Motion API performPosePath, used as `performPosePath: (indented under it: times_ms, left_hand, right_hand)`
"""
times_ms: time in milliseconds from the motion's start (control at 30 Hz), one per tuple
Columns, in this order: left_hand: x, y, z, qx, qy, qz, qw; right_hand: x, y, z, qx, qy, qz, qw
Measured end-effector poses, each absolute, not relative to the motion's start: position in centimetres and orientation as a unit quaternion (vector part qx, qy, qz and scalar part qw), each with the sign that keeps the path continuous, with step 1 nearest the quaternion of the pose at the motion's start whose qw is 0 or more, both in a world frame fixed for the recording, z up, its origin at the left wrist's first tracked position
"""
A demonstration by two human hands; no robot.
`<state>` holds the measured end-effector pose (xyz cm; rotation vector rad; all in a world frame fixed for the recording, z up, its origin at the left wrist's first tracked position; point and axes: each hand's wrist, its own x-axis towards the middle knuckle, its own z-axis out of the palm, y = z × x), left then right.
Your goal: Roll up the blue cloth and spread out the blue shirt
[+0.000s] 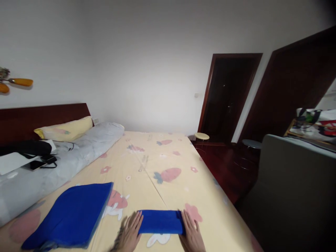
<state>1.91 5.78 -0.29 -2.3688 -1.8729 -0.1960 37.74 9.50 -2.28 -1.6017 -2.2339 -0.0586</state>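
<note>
A small folded blue cloth point(160, 222) lies flat on the yellow strawberry-print bed sheet point(157, 161) near the bed's front edge. My left hand point(130, 232) rests flat against the cloth's left end, fingers spread. My right hand point(191, 233) lies flat against its right end, fingers together and pointing away from me. Neither hand grips the cloth; both touch its ends. A larger pile of folded blue cloths point(73, 215) sits on the sheet to the left.
A rolled grey quilt point(63, 161) runs along the bed's left side with a yellow pillow point(65, 128), a black bag point(26, 147) and a phone point(36, 164) on it. Two stools point(201, 136) stand by a dark door. A grey chair back point(294, 189) stands at right.
</note>
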Motion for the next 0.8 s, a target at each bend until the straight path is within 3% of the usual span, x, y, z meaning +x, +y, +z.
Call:
performPosePath:
  times_ms: [200, 533, 800]
  left_hand:
    - [2.5, 6.3, -1.3, -0.767, -0.637, -0.028, 0.076]
    - [-0.8, 2.0, -1.5, -0.836, -0.539, -0.084, 0.056]
    - [-0.9, 0.9, -1.4, -0.755, -0.622, -0.203, -0.032]
  right_hand:
    - [37.3, 8.9, -0.8, -0.497, -0.847, -0.01, 0.191]
    - [38.1, 5.4, 0.8, -0.456, -0.85, 0.071, 0.254]
    - [36.9, 4.6, 3.1, -0.567, -0.766, 0.213, 0.218]
